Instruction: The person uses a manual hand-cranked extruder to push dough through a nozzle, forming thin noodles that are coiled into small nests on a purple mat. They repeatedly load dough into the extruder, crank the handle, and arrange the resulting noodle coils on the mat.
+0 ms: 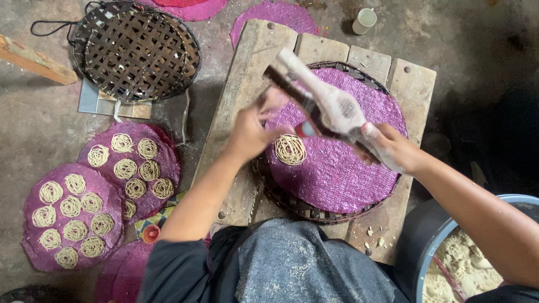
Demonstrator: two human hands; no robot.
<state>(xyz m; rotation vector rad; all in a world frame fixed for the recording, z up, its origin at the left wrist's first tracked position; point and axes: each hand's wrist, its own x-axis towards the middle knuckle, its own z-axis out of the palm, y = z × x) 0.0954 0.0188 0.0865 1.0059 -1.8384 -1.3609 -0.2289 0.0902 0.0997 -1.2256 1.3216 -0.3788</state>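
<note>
Over the purple mat (337, 168) on the wooden counter (247, 73), both hands clamp the flour-dusted press (325, 101), its long axis slanting upper-left to lower-right, left hand (252, 132) nearer the noodle coil (289, 149) below, right hand (393, 147) gripping the low end.

Stained grey concrete floor (45, 123), low plank platform (247, 62), dim daylight, deep shadow at right.
</note>
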